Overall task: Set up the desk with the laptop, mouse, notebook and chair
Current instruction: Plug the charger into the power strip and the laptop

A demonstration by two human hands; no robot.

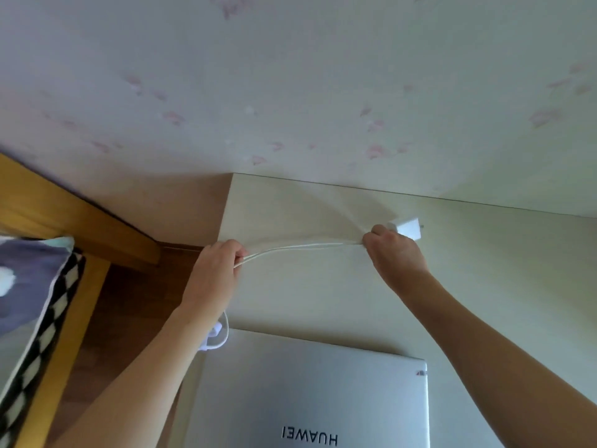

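Laptop (310, 399) lies closed on the white tabletop (484, 286), nearer the person than both hands. Left hand (214, 270) and right hand (392, 253) each pinch the white cable (297, 248) stretched between their fingers; the charger block (407, 227) sits just beyond the right fingers.

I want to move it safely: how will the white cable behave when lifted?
Probably floppy: the white cable sags between the left hand and right hand. Likely light, since a pinch holds it. The charger block at its end may swing.
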